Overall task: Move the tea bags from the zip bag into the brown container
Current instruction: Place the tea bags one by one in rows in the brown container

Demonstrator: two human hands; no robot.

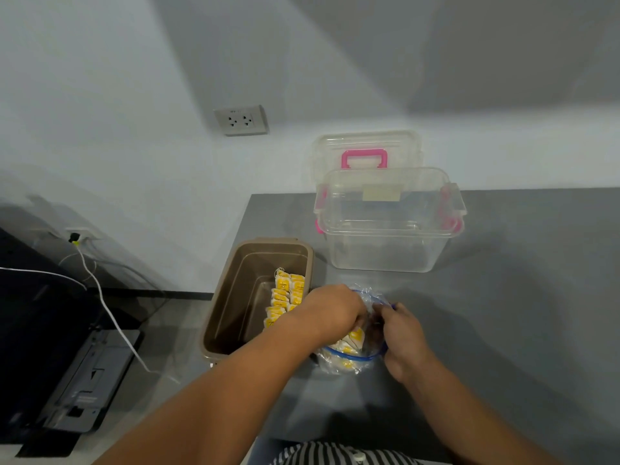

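A dark machine sits low at far left, a white cable trailing across it; a wall socket is mounted higher up; the brown container stands open at the left edge of a grey table, with yellow-and-white tea bags lined along its right inner wall; just right of it, the left hand dips into the open mouth of the clear zip bag, fingers curled among more of them, though whether it grasps any cannot be told; the right hand pinches the bag's blue rim; behind stands a clear box, its pink-handled lid propped against the wall.
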